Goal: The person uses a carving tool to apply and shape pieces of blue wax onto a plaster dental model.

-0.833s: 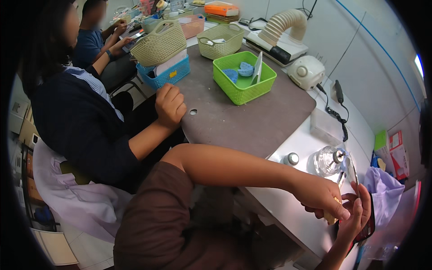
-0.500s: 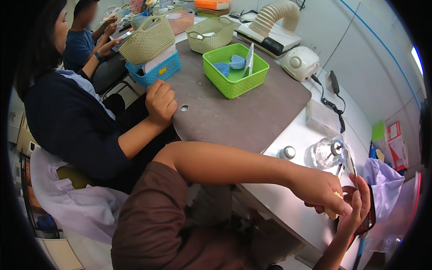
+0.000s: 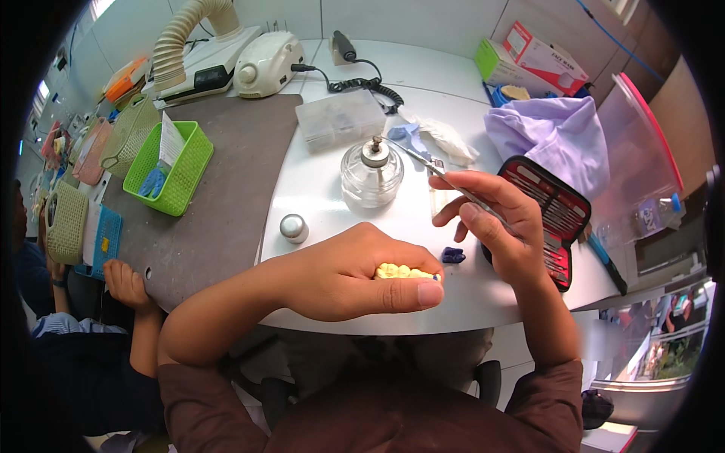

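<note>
My left hand (image 3: 347, 275) is closed round a yellow dental cast (image 3: 396, 271), its row of teeth facing up between thumb and fingers. A speck of dark blue shows at the cast's right end. In my right hand (image 3: 504, 219) is a slim metal wax carver (image 3: 418, 158), held like a pen. Its tip reaches the top of a clear glass spirit lamp (image 3: 370, 177); I cannot make out a flame. On the white table below my right hand lies a small lump of dark blue wax (image 3: 453, 255). A silver cap (image 3: 294, 228) stands left of the lamp.
An open case of instruments (image 3: 555, 204) lies beside my right wrist, near a lilac cloth (image 3: 555, 136). Behind the lamp are a clear plastic box (image 3: 340, 119) and a corded handpiece (image 3: 344, 47). A green basket (image 3: 185, 174) stands left, where a co-worker's hand (image 3: 127, 283) rests at the mat's edge.
The view has swung to the right. My hands, close together before, are now apart; the carver's tip is at the lamp's top, and the cast stays in my left hand.
</note>
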### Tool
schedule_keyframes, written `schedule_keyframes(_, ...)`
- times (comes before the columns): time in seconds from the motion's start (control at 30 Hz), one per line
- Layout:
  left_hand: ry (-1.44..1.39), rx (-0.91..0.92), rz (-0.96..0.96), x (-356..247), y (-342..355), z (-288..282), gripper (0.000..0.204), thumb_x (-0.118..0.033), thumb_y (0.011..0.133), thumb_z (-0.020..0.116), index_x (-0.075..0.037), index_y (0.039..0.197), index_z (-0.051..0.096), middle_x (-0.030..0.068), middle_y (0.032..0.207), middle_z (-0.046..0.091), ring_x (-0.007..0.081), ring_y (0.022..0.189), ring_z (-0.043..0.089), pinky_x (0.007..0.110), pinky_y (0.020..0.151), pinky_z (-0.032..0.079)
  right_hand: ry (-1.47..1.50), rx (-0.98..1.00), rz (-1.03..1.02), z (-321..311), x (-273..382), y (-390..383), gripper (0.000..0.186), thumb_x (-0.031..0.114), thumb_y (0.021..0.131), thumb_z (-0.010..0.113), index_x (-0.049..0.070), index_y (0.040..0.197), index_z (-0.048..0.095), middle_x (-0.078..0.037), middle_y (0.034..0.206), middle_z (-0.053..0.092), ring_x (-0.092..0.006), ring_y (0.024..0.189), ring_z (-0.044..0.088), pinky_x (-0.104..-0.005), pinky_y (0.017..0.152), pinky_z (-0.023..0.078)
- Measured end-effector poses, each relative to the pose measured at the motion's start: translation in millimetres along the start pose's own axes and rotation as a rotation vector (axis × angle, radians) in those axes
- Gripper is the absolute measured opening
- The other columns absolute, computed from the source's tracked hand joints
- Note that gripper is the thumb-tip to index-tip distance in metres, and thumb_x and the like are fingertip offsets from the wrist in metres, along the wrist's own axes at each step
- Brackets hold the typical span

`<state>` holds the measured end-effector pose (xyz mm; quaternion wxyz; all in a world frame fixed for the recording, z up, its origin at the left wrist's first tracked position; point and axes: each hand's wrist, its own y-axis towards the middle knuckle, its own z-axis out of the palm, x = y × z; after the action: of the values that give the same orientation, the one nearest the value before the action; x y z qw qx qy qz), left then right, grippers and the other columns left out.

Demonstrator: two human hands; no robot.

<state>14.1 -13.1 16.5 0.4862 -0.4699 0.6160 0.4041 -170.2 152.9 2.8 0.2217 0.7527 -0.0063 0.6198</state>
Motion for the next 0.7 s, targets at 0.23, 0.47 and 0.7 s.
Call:
schedule_keyframes(0.23,0.013,-0.01,0.013,1,1,3,0.046,-0.047,0.099,0.053,-0.006,0.116,0.065,0.0016,0.074,0.062,0.0126,0.063,0.057,0.026,0.06,0.044,-0.012,-0.001,0.008,2,3,-4,0.033,0.009,0.097,0.058,0.0,0.129,0.06,-0.013,0.125,0.066,-0.0176,0.097,0.07,-0.0253,0.07,0.053)
schedule_keyframes(0.47,0.039,-0.083,0.073,5,1,0,0.047,-0.046,0.098,0.052,-0.003,0.112,0.067,0.0005,0.076,0.061,0.01,0.064,0.054,0.025,0.06,0.043,-0.007,-0.114,-0.044,-2,12,-9,0.03,-0.006,0.091,0.065,-0.005,0.12,0.062,-0.015,0.117,0.067,-0.0178,0.101,0.068,-0.0296,0.09,0.055)
schedule_keyframes(0.7,0.018,-0.104,-0.034,0,3,3,0.061,-0.057,0.095,0.052,0.001,0.104,0.068,-0.0018,0.07,0.055,0.0045,0.058,0.045,0.021,0.052,0.035,-0.323,-0.499,-0.483,7,10,-92,0.033,-0.009,0.077,0.078,0.007,0.079,0.049,-0.008,0.067,0.06,-0.0096,0.054,0.054,-0.0228,0.049,0.042)
